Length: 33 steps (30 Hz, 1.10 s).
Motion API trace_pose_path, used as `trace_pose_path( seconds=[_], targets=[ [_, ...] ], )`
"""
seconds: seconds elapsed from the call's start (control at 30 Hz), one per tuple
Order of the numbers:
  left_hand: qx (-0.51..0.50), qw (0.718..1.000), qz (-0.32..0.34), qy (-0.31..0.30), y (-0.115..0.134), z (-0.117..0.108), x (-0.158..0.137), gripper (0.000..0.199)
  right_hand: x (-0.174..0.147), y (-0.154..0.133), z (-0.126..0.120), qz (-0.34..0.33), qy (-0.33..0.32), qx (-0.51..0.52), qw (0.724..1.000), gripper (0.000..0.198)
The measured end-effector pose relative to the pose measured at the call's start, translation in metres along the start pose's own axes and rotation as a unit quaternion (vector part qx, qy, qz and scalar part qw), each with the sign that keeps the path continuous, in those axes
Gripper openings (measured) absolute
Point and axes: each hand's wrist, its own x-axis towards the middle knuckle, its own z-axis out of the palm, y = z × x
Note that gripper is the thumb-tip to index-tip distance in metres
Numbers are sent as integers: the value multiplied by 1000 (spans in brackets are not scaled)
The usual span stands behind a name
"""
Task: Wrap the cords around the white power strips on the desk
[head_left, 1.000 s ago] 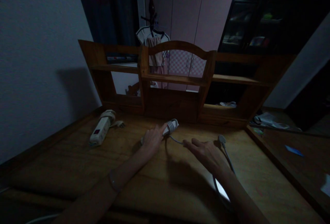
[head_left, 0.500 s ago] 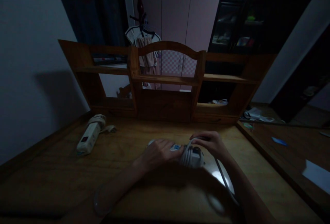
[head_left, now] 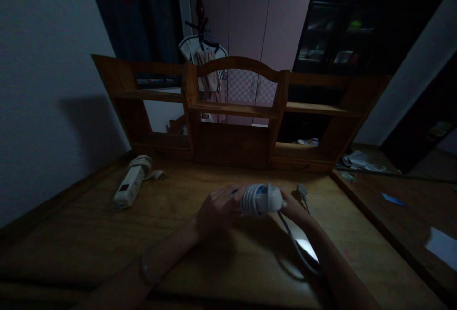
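My left hand [head_left: 219, 205] is closed around the left part of a white power strip [head_left: 274, 199], held up over the desk. Several turns of its pale cord [head_left: 253, 200] wrap around the body, and blue patches show between them. At the strip's right end is my right hand [head_left: 291, 205], its fingers hidden behind the strip where the cord passes. Below it the loose cord hangs in a loop toward the front. The cord's plug [head_left: 302, 190] rests on the desk just beyond my right wrist.
A second white power strip [head_left: 129, 186] with its cord bundled lies on the desk [head_left: 171, 234] at the left. A wooden shelf unit [head_left: 232, 145] runs along the back edge. On the darker surface at right are a blue card [head_left: 392, 199] and white paper [head_left: 442, 245].
The power strip has turned and risen, so the wound cord faces me. My right hand has moved from above the cord to behind the strip's right end. The plug has come into view.
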Motion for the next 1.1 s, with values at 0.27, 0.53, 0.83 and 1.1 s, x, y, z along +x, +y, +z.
trace_pose_path(
  seconds=[0.27, 0.53, 0.83, 1.1],
  targets=[
    [-71, 946, -317, -25, -9, 5, 12, 64, 10, 19, 26, -60, 140, -292, 944, 26],
    [35, 904, -414, -98, -26, 5, 14, 73, 3, 20, 16, -56, 149, -489, 857, 19],
    [72, 880, -456, -107, -57, 6, 2, 75, -11, 0, 30, -305, 162, -492, 799, 15],
    [141, 924, -313, -168, -29, 16, 2, 70, -17, 1, 32, -379, 185, -498, 758, 23]
  ],
)
